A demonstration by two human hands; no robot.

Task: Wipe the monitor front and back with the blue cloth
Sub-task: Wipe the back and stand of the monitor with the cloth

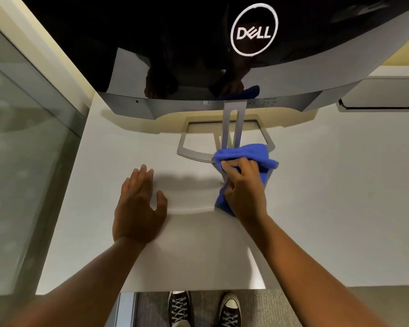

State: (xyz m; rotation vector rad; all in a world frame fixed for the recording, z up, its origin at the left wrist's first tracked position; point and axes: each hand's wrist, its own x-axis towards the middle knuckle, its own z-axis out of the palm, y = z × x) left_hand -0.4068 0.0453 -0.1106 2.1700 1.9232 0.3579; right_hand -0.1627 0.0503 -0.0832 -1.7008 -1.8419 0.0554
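The monitor (pixel 151 43) fills the top of the head view, its glossy black back with a round white logo facing me. Its grey stand (pixel 233 128) rises from an open silver frame base (pixel 187 152) on the white desk (pixel 340 185). My right hand (pixel 243 187) is closed around the bunched blue cloth (pixel 253 154), which rests against the foot of the stand and the base's right corner. My left hand (pixel 139 206) lies flat on the desk with fingers spread, holding nothing. Both hands and the cloth are mirrored in the black panel.
A glass partition with a pale frame (pixel 33 138) borders the desk on the left. A flat white device (pixel 383 95) lies at the far right behind the monitor. The desk's near edge is below my arms, with my shoes (pixel 203 308) on grey carpet.
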